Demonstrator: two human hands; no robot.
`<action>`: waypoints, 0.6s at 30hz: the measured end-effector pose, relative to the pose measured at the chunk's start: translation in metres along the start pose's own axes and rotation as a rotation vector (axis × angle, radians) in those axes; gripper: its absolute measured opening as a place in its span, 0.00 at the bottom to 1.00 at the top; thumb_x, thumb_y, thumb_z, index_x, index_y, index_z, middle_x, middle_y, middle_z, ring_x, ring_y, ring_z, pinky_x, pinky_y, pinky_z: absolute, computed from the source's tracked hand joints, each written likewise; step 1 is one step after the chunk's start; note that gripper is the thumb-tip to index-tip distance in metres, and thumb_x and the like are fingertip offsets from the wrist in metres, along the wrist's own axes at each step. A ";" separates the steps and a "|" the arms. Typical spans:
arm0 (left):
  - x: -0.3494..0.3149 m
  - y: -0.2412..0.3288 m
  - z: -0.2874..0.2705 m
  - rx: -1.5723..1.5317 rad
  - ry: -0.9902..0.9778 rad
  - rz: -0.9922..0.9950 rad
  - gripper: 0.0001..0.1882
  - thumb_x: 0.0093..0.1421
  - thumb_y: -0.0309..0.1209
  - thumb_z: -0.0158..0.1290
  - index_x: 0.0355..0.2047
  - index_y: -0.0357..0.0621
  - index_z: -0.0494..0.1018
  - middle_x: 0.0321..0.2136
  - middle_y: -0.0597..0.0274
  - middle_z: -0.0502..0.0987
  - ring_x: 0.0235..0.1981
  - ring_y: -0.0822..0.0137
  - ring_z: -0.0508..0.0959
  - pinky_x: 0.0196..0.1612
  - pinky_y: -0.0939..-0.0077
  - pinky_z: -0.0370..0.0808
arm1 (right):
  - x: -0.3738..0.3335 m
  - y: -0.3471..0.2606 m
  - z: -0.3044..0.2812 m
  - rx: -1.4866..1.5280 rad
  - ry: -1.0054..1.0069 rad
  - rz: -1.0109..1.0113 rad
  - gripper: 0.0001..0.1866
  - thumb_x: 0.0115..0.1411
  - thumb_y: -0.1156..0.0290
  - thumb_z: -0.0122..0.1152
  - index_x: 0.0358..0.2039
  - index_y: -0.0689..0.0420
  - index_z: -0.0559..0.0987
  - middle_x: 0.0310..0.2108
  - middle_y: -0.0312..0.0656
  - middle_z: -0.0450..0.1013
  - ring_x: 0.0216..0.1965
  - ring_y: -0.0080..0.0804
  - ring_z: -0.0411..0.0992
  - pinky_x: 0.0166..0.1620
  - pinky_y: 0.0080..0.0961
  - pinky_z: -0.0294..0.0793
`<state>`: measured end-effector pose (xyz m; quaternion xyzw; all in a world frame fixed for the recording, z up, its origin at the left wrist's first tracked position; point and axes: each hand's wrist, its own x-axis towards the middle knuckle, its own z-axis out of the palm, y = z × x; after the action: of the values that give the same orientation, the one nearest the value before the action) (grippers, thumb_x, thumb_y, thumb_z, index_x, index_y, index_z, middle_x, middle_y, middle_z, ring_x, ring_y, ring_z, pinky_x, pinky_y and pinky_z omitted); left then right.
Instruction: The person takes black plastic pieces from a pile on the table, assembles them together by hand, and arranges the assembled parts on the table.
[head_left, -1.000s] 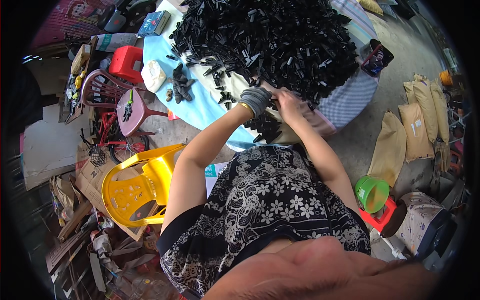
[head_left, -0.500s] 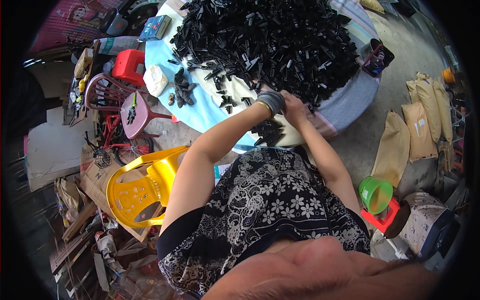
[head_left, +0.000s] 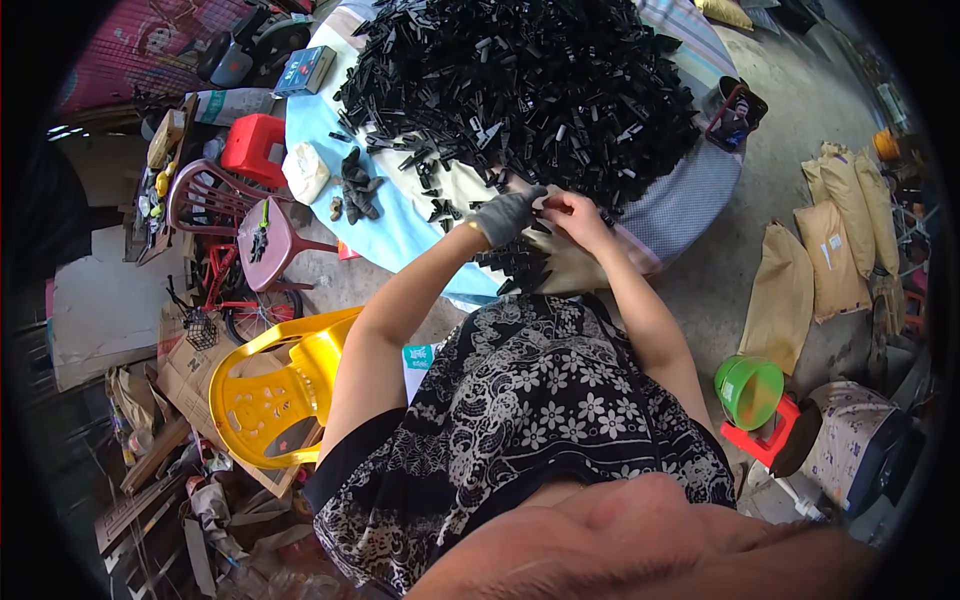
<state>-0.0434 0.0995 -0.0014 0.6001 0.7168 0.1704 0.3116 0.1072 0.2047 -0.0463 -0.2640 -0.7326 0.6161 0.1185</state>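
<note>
A big heap of small black plastic clip-like pieces [head_left: 520,90] covers most of the cloth-covered round table. My left hand [head_left: 506,215], in a grey glove, reaches to the heap's near edge with its fingers pinched together. Close beside its fingertips, my bare right hand [head_left: 576,214] has thumb and forefinger closed. Whatever sits between the fingers is too small to name. Below the hands, by the table's near edge, lies a tight group of black pieces [head_left: 515,265]. Loose pieces [head_left: 440,210] are scattered left of my gloved hand.
On the table's left lie dark gloves [head_left: 358,185], a white plastic bag [head_left: 305,172] and a blue box [head_left: 305,70]. A phone [head_left: 738,118] stands at the right rim. Around me are a yellow chair [head_left: 265,405], a pink chair [head_left: 265,240], a green bucket [head_left: 748,392] and tan sacks [head_left: 832,258].
My left hand has turned and shifted a little left, so its glove shows more fully. My right hand has opened a small gap from it. The whole view has moved slightly.
</note>
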 end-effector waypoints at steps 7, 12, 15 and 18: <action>-0.033 0.018 -0.005 0.060 -0.005 0.032 0.18 0.52 0.33 0.54 0.43 0.43 0.66 0.29 0.52 0.76 0.31 0.53 0.77 0.34 0.66 0.73 | -0.004 -0.014 0.001 0.264 -0.340 0.306 0.13 0.54 0.66 0.62 0.35 0.61 0.79 0.24 0.31 0.74 0.26 0.20 0.70 0.32 0.17 0.68; -0.018 -0.003 -0.008 0.204 0.017 -0.065 0.23 0.56 0.46 0.49 0.51 0.52 0.66 0.47 0.50 0.66 0.46 0.51 0.70 0.49 0.63 0.69 | -0.021 -0.017 0.013 -0.411 -0.219 -0.010 0.14 0.49 0.63 0.64 0.32 0.60 0.80 0.26 0.41 0.76 0.27 0.31 0.72 0.33 0.24 0.70; 0.016 -0.021 -0.012 0.364 0.127 -0.167 0.15 0.55 0.37 0.48 0.44 0.53 0.71 0.44 0.52 0.68 0.43 0.53 0.71 0.44 0.61 0.70 | -0.023 -0.034 0.013 -0.596 -0.240 -0.054 0.16 0.49 0.59 0.62 0.33 0.57 0.80 0.29 0.42 0.74 0.30 0.41 0.73 0.35 0.31 0.71; 0.034 -0.044 0.002 0.590 0.282 -0.080 0.12 0.54 0.31 0.44 0.38 0.53 0.72 0.39 0.55 0.70 0.42 0.55 0.71 0.38 0.61 0.70 | 0.001 -0.028 0.011 -0.650 0.238 -0.331 0.10 0.54 0.68 0.53 0.36 0.57 0.77 0.33 0.41 0.70 0.34 0.40 0.71 0.36 0.33 0.71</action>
<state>-0.0782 0.1224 -0.0379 0.6063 0.7944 0.0246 0.0284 0.0937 0.1931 -0.0217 -0.2356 -0.9036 0.2891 0.2108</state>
